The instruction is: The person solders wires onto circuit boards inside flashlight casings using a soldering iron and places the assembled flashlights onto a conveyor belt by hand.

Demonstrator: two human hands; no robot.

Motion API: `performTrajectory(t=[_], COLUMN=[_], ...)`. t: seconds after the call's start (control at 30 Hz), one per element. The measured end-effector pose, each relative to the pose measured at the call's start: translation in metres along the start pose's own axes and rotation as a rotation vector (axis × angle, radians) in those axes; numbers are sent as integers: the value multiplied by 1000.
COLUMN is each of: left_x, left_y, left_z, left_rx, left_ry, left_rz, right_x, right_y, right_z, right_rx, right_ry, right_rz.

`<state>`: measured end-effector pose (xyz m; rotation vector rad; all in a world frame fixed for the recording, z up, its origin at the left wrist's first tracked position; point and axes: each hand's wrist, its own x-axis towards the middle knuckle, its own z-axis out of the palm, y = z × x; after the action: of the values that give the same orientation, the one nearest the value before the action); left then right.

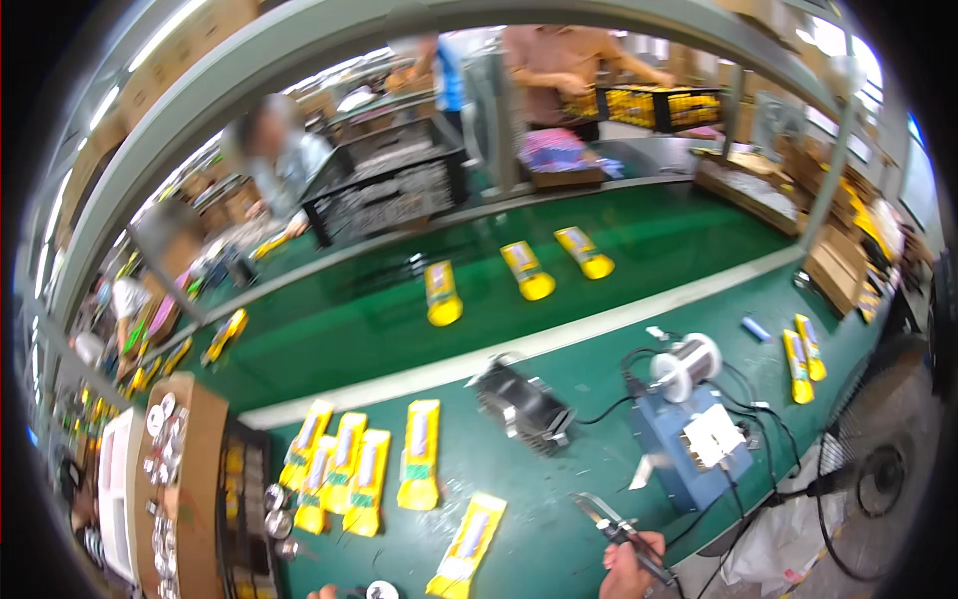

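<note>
right hand grasps a black-handled tool near a blue box and cables, left hand of unclear grip.

White tube lights overhead — a grey post beside a green belt.

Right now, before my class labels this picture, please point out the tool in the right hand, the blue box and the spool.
Tool (620,536): head view, on its dark handle.
Blue box (669,451): head view, on its casing, left of the white patch.
Spool (686,368): head view, between its two rims.
</note>
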<state>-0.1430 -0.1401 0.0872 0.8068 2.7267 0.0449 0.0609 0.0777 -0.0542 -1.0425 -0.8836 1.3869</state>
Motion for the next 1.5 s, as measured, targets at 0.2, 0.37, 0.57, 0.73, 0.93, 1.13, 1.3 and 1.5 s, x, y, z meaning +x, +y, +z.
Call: performTrajectory(t=[0.2,0.37,0.57,0.73,0.93,1.13,1.3,1.5], left_x=[13,21,30,56,74,67,63,51], left_y=[-19,-36,-30,-5,-11,-5,4,15], left_z=[48,60,66,55,64,61,60,55], left_rx=[-583,-859,-1022,-675,-553,-407,-304,-800], left_ry=[85,160,160,247,198,174,180,193], left_rz=[23,11,-55,-52,9,10,26,93], right_x=[-2,2,-2,-6,-3,-4,-5,-3], right_y=[-34,-11,-14,-22,-18,-19,-19,-15], right_z=[24,3,6,19,10,9,7,4], right_rx=[50,67,31,20,15,31,77,90], right_ry=[127,-25,-5,96,11,40,75,-31], right_rz=[-59,-92,-133,-160,-77,-58,-52,-95])
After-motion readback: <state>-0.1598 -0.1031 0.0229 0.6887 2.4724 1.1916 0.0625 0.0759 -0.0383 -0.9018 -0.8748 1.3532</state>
